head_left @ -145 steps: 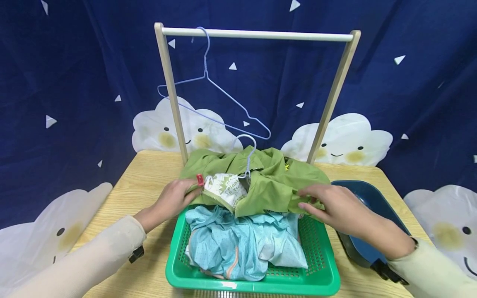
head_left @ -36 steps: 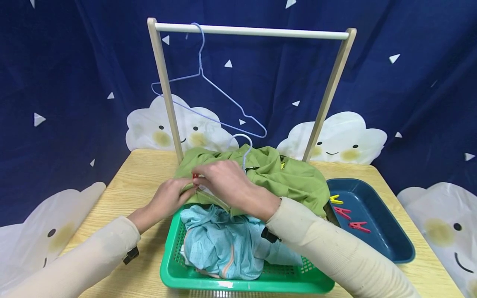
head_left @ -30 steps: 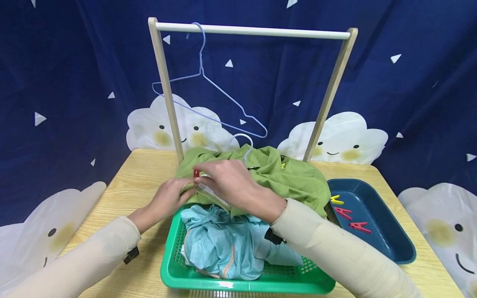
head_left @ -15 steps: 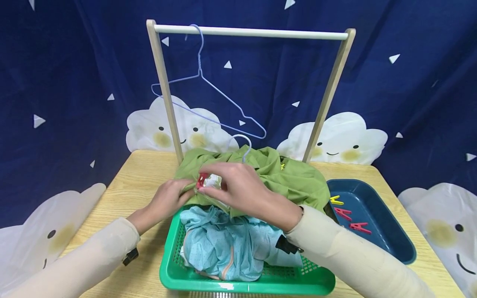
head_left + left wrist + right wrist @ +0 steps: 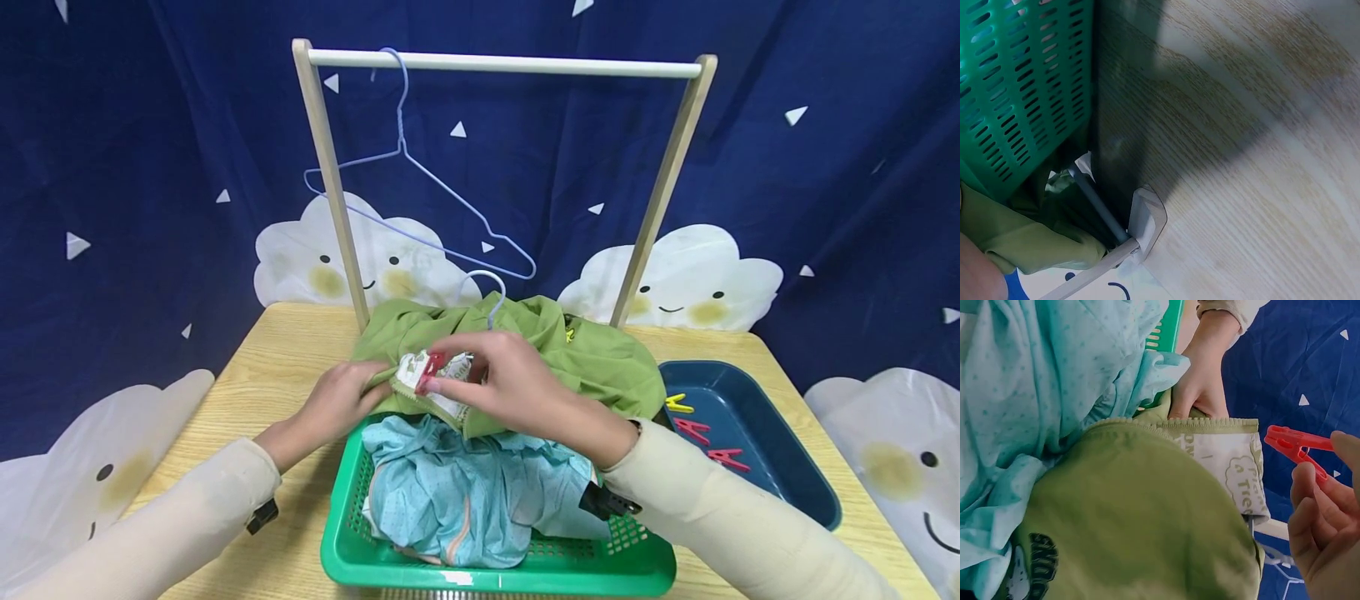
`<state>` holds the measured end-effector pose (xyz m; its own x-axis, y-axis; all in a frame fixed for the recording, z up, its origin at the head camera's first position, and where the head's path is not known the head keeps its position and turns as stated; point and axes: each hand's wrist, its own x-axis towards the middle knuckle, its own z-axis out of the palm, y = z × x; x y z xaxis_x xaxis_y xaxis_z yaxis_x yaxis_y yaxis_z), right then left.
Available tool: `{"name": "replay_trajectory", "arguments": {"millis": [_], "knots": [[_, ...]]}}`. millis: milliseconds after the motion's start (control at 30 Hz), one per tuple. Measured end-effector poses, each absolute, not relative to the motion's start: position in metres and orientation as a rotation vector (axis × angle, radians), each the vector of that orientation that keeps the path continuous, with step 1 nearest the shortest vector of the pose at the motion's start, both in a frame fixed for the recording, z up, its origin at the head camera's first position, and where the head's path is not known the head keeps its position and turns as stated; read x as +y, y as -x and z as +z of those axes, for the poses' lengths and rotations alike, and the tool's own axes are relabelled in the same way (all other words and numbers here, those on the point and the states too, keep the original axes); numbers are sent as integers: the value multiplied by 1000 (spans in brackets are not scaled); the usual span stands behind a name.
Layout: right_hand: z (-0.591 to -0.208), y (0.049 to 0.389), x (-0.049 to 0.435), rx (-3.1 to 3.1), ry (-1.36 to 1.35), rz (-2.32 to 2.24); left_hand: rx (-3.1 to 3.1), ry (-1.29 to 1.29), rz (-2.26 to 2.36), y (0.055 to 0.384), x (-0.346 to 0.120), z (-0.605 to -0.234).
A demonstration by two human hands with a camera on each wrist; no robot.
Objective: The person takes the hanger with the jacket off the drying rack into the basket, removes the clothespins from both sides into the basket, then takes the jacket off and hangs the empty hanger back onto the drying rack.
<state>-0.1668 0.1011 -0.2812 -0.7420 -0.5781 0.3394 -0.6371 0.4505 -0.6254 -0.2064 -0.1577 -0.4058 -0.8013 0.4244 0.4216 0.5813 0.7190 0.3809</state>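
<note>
At centre frame, the right grip [image 5: 516,382] pinches the peg [image 5: 430,372] just off the jacket [image 5: 600,368], which the left grip [image 5: 343,403] pinches, so pegging or unpegging seems in hand and the next move likely calls for holding the cloth steady

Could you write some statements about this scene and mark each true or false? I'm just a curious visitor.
1. The right hand pinches a red plastic clothespin. True.
2. A navy-blue rectangular plastic tray holds a yellow plastic clothespin and red clothespins. True.
3. The turquoise dotted cloth lies in the tray. False: the cloth lies in a green perforated plastic basket.
4. The left hand grips an olive-green fabric jacket. True.
5. The raised pale-blue wire hanger carries a garment. False: the hanger hangs bare from the white horizontal rod.
</note>
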Motion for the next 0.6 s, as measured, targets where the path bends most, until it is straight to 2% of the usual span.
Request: {"name": "replay_trajectory", "arguments": {"millis": [600], "knots": [[-288,160,130,-2594,-1063,1355,-2619,793,-736,206,-158,-405]]}}
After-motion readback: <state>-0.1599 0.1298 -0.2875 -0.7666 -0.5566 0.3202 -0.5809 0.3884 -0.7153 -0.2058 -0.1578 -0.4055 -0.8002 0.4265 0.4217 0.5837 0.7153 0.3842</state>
